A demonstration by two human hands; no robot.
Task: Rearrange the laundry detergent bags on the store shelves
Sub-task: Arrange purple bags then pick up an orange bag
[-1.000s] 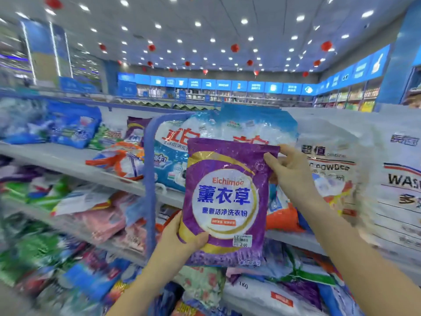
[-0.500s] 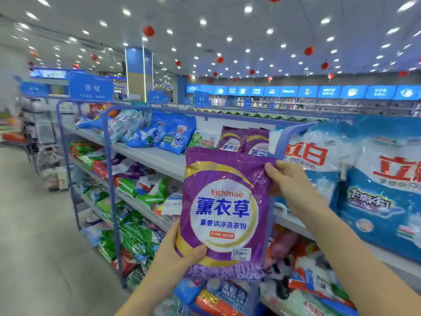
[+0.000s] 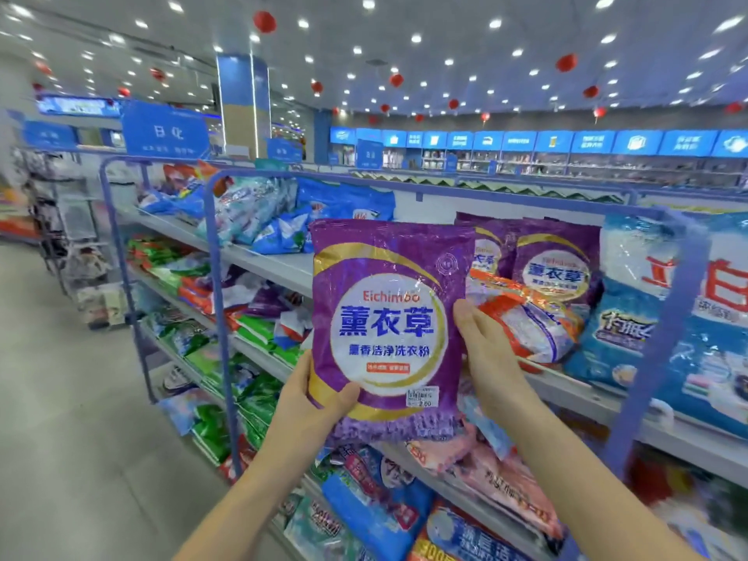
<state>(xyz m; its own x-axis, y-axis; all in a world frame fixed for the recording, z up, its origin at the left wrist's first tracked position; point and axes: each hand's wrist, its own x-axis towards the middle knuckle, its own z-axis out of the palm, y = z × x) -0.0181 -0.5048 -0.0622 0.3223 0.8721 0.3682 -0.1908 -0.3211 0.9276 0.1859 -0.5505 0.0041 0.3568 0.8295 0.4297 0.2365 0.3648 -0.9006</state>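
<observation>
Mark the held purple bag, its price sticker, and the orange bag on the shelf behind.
held purple bag [image 3: 388, 330]: head view, middle of the white label circle.
price sticker [image 3: 422, 397]: head view, centre of the sticker.
orange bag [image 3: 530, 323]: head view, middle of its front face.

Of the person I can see only two arms. The left hand and the right hand are bare, and so are both wrists. The left forearm and the right forearm are uncovered, smooth and slender along all of their visible length. The lower edge of the view cuts both arms off short of the elbow, so I cannot tell what clothing is worn higher up. The fingers look slim. The nails are too blurred to make out.
</observation>
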